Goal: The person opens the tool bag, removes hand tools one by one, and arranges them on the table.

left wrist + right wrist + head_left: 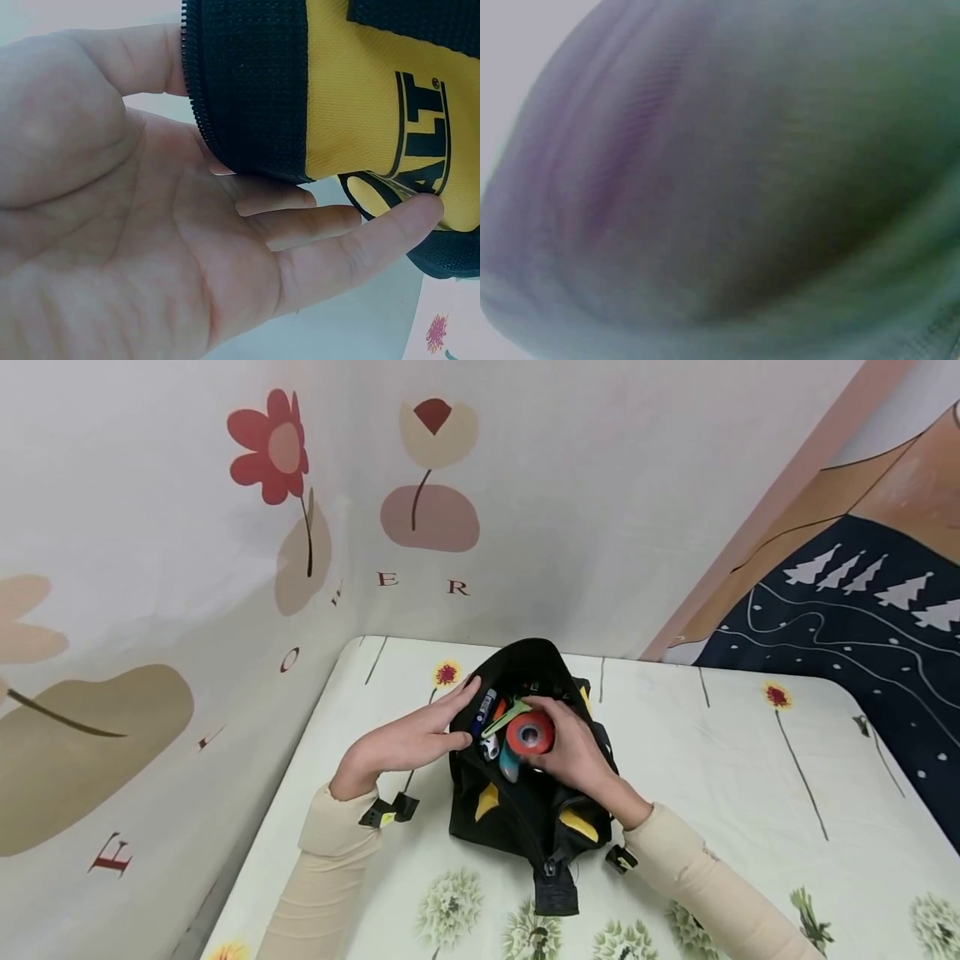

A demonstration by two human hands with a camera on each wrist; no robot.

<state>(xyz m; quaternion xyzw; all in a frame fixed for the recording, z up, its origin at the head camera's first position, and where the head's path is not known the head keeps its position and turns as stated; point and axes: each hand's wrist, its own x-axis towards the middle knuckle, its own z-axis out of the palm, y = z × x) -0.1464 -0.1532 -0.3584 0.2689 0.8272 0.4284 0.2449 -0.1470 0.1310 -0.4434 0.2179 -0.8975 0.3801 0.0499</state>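
Observation:
A black and yellow zip-up tool bag (491, 827) lies gaping on the table, its mouth facing up. My left hand (416, 735) holds the bag's left edge; in the left wrist view the zipped rim (196, 112) runs between thumb and fingers, which stretch along the yellow side. Over the bag's mouth, my right hand (573, 747) grips a roll of red tape (530, 733) between thumb and fingers. Beside the roll are a green tool (501, 720), a dark blue tube-like item (483, 712) and a teal-handled item (508, 764). The right wrist view is a blur.
A pale flower-printed cloth (720, 760) covers the table. Printed fabric hangs (570, 510) behind it and on the left, with a dark tree-patterned panel (847, 610) at the right. The bag's zip tab (557, 893) points toward me.

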